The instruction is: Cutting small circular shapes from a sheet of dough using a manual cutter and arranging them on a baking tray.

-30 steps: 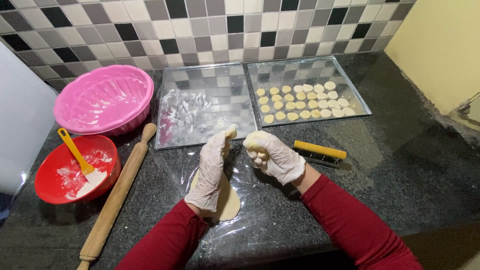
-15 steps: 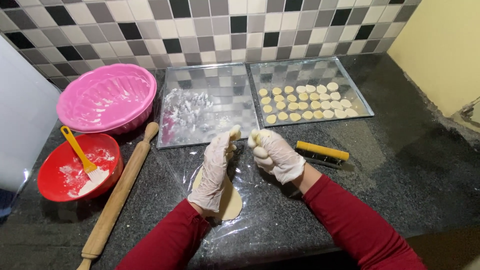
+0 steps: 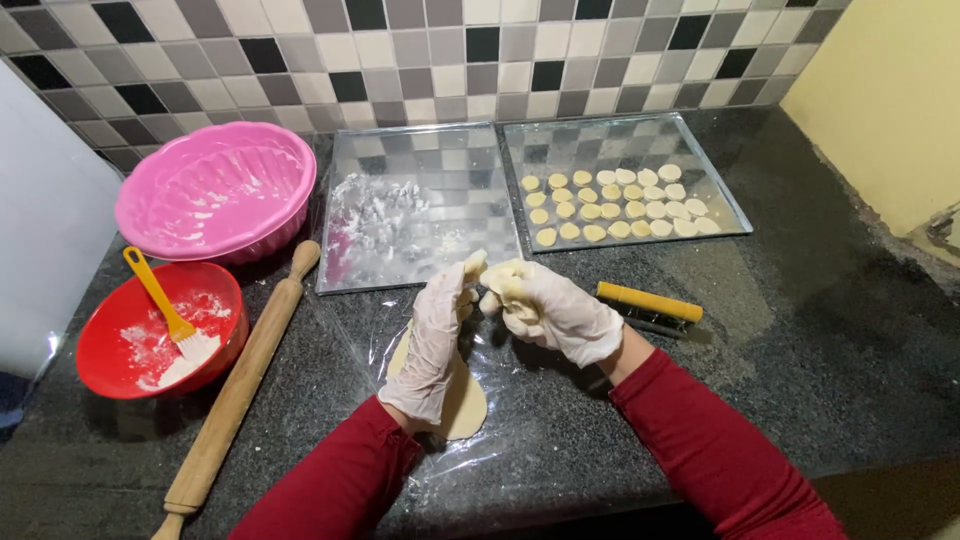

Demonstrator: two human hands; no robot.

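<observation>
Both gloved hands meet above the dark surface [image 3: 800, 330]: the right hand [image 3: 560, 315] is curled tight around a lump of dough [image 3: 505, 280], and the left hand [image 3: 432, 345] pinches its near end. A flat dough sheet [image 3: 465, 400] lies under the left hand.

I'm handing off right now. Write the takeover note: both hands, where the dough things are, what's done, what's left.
Left hand: gloved, pinching a small bit of dough at its fingertips, above the rolled dough sheet.
Right hand: gloved, closed around a lump of dough scraps.
The sheet lies on plastic film on the counter.
Done: the right baking tray holds three rows of cut dough rounds.
Left: the floured left tray is empty; sheet and scraps are still uncut.
Nearby: rolling pin, yellow-handled tool, red flour bowl with brush.
</observation>
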